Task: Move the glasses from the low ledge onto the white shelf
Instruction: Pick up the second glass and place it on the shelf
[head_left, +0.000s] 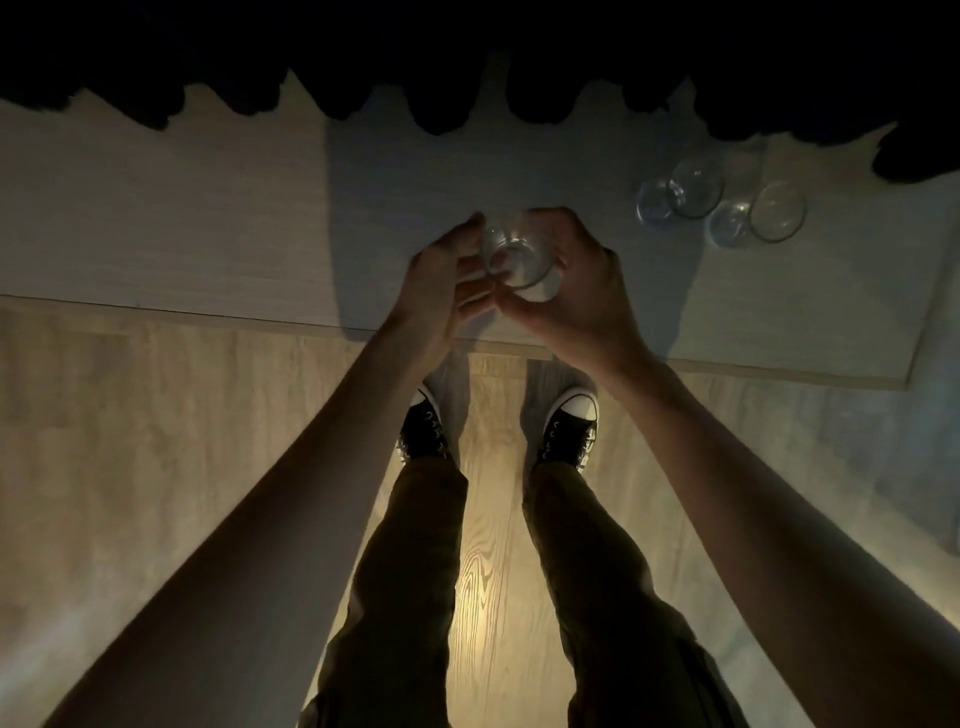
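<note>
A clear drinking glass (515, 260) is held between both hands above the pale low ledge (208, 234), near its front edge. My left hand (441, 280) cups its left side and my right hand (576, 275) wraps its right side and bottom. Two more clear glasses stand on the ledge at the right, one (693, 188) further back and one (774, 213) beside it, each showing a second round base or reflection. The white shelf is not in view.
A dark curtain (467, 78) with a wavy hem hangs over the back of the ledge. Below is a wood floor (156, 441) with my legs and two black sneakers (569, 426) close to the ledge's front edge. The scene is dim.
</note>
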